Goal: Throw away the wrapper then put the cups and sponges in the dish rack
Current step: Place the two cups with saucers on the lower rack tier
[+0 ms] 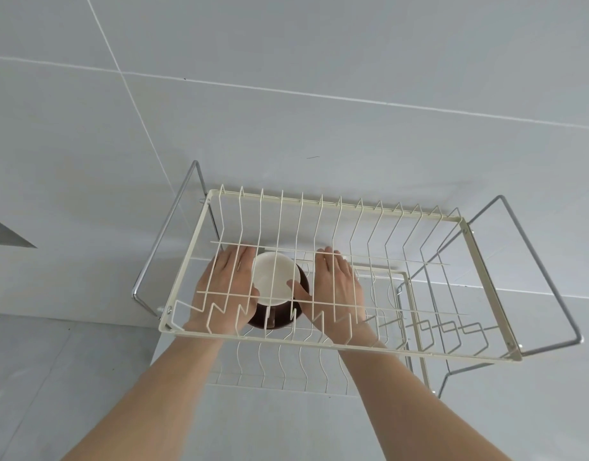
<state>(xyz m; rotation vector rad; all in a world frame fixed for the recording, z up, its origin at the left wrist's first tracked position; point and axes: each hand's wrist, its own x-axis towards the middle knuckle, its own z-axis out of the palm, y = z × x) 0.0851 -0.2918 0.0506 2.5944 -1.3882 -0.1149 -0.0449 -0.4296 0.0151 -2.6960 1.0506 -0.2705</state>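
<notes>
While both hands [225, 284] [338, 284] cup it, round glossy brown cup [274, 294], wire rack [472, 247]

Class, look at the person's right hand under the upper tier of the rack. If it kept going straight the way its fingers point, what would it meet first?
The right hand points away from the camera, toward the tiled wall behind the dish rack. Nothing shows between fingertips and wall, so probably the wall, though depth is unclear.
</notes>
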